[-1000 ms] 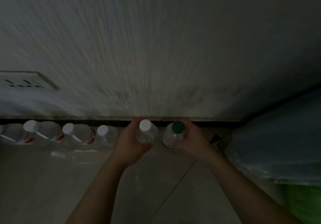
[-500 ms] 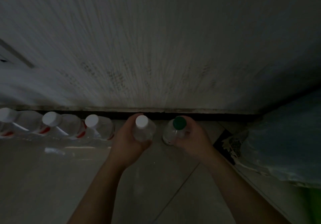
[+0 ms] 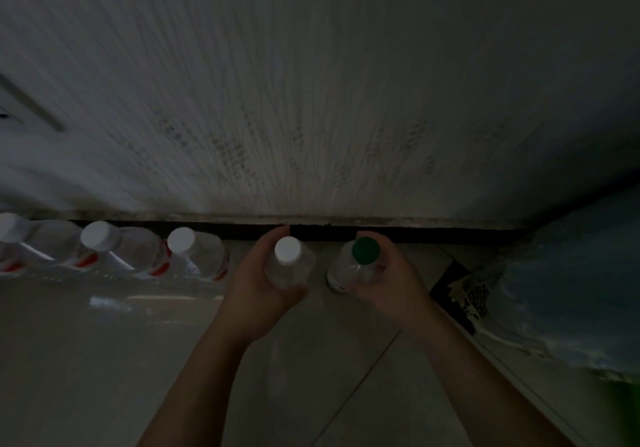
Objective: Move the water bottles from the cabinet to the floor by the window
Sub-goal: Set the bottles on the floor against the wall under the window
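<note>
The scene is dim. My left hand (image 3: 254,289) grips a clear bottle with a white cap (image 3: 288,251), held upright close to the floor at the foot of the wall. Just to its right, my right hand (image 3: 391,282) holds a clear bottle with a green cap (image 3: 365,250), also upright. A row of white-capped bottles with red labels (image 3: 197,254) stands on the floor along the wall to the left of my hands. I cannot tell whether the two held bottles touch the floor.
A striped pale wall (image 3: 311,100) rises straight ahead, with a dark skirting strip (image 3: 433,233) at its base. A bluish bulky cover (image 3: 581,290) fills the right side. The tiled floor (image 3: 86,377) spreads below, and a wall socket plate (image 3: 20,107) sits at far left.
The view has shifted, so the row of bottles and the socket slid left. Both hands stayed low by the skirting, still holding their bottles.
</note>
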Action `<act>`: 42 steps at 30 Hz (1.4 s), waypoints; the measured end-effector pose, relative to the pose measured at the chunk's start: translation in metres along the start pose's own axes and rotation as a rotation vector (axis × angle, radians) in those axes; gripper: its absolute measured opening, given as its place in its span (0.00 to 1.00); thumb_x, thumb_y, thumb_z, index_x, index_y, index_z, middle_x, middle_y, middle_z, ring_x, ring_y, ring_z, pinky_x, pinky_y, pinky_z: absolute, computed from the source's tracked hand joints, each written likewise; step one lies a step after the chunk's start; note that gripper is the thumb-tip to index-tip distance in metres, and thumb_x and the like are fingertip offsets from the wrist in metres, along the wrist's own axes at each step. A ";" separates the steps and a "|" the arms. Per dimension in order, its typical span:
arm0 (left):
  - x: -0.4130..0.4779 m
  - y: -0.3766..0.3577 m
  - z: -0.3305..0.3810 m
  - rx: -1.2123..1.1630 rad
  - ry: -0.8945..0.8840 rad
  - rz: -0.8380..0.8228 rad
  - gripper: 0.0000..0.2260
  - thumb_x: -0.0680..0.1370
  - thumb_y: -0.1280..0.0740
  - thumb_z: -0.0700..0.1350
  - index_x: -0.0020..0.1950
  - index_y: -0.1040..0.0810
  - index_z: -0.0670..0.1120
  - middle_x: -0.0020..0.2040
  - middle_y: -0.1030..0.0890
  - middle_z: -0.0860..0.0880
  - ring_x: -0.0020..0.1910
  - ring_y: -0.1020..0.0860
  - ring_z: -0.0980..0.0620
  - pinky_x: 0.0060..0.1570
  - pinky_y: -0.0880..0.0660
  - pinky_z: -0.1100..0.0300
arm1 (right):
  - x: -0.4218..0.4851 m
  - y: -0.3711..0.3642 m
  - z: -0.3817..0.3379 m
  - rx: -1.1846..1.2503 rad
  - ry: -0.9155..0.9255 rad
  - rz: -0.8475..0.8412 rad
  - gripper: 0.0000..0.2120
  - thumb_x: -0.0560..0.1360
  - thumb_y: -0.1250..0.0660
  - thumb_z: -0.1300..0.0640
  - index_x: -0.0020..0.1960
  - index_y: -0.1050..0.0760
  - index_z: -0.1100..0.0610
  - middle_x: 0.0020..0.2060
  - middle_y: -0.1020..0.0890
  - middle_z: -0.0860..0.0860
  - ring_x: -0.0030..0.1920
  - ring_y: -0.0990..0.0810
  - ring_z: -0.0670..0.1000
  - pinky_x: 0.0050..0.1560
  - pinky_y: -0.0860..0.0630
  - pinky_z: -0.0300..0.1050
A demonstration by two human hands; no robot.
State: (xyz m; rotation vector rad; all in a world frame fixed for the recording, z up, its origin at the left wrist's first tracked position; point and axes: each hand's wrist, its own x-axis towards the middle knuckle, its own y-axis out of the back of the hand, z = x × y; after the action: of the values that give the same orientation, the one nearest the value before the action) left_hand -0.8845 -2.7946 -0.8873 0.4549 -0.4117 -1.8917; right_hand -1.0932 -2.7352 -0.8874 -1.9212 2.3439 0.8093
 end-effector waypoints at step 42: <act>-0.047 0.230 0.100 0.789 -0.160 -0.090 0.35 0.74 0.59 0.67 0.78 0.46 0.54 0.79 0.45 0.52 0.77 0.45 0.53 0.74 0.47 0.57 | -0.053 -0.031 -0.257 -0.998 0.476 -0.298 0.32 0.78 0.57 0.38 0.79 0.54 0.50 0.79 0.51 0.47 0.78 0.53 0.46 0.76 0.57 0.41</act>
State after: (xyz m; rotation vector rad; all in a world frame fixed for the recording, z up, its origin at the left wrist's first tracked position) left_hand -0.7339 -2.8235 -0.6837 0.8456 -1.2767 -1.8018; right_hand -0.9712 -2.7899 -0.6600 -2.9972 1.8548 1.9039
